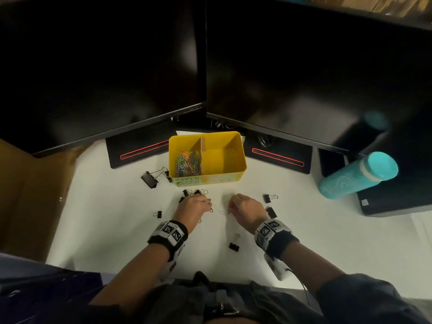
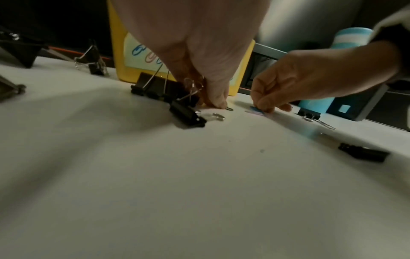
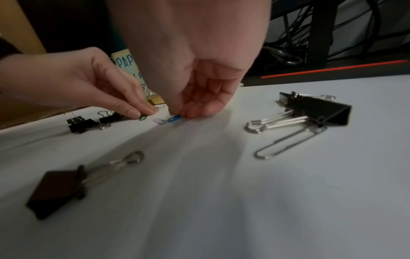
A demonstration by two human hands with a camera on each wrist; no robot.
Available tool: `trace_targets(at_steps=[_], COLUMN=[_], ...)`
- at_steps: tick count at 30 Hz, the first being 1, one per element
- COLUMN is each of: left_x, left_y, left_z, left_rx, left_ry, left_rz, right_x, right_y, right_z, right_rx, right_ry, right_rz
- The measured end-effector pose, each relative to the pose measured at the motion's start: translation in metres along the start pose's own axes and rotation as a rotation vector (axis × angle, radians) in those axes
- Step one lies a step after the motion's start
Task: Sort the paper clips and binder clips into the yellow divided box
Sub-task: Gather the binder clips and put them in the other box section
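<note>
Two hands pinch thin wire paper clips on the smooth white desk (image 1: pixel 131 218): left hand (image 1: pixel 195 204) a dark one (image 3: pixel 142 117), right hand (image 1: pixel 243 206) a blue one (image 3: pixel 174 118).

Desk surface (image 1: pixel 117 218): matt white, smooth. Binder clips (image 3: pixel 315 112): matt black bodies, shiny metal wire handles. Yellow box (image 1: pixel 224 160): smooth plastic.

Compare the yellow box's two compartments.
The left compartment of the yellow box holds a heap of coloured paper clips; the right compartment is bare. The left looks narrower than the right. Both carry a label on the front.
</note>
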State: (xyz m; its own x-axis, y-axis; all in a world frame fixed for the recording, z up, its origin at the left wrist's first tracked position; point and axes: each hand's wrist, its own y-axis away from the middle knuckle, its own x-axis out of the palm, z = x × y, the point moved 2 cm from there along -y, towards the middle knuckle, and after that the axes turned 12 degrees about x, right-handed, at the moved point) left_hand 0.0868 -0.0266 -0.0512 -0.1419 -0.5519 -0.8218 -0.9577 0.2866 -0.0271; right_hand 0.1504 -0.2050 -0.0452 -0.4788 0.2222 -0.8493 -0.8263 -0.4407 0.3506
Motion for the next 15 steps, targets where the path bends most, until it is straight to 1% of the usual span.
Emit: trace_targets(at_steps=[2,4,7,9,11,12,13,15], left_x=[-0.001,-0.004,-0.002,0.0,0.001,0.001,0.002,0.003], left_y=[0.002,0.002,0.004,0.003,0.001,0.0,0.0,0.0], left_z=[0.001,-0.001,-0.003,-0.001,0.002,0.001,0.0,-0.005], left_rx=[-0.026,-0.011,0.119,0.153,0.139,0.143,0.152,0.186], left_ry=[0.042,0.004,-0.135,-0.177,-0.187,-0.221,-0.27,-0.39], left_rz=[-0.024,-0.036,0.023,0.013,-0.006,-0.014,-0.001,0.047], right_x=[0.0,-0.001,-0.001,0.0,0.0,0.001,0.003,0.008], right_y=[0.005,0.008,0.006,0.004,0.004,0.003,0.003,0.0], right_z=[-0.005,-0.012,-0.018,-0.015,-0.01,-0.007,-0.005,0.001], right_rx=[-0.002,0.046,0.112,0.171,0.254,0.282,0.286,0.234], right_ry=[-0.065,-0.149,-0.209,-0.191,-0.151,-0.121,-0.097,-0.106], right_rz=[-0.072,-0.105,-0.041,-0.075,-0.123,-0.12,-0.107,-0.073])
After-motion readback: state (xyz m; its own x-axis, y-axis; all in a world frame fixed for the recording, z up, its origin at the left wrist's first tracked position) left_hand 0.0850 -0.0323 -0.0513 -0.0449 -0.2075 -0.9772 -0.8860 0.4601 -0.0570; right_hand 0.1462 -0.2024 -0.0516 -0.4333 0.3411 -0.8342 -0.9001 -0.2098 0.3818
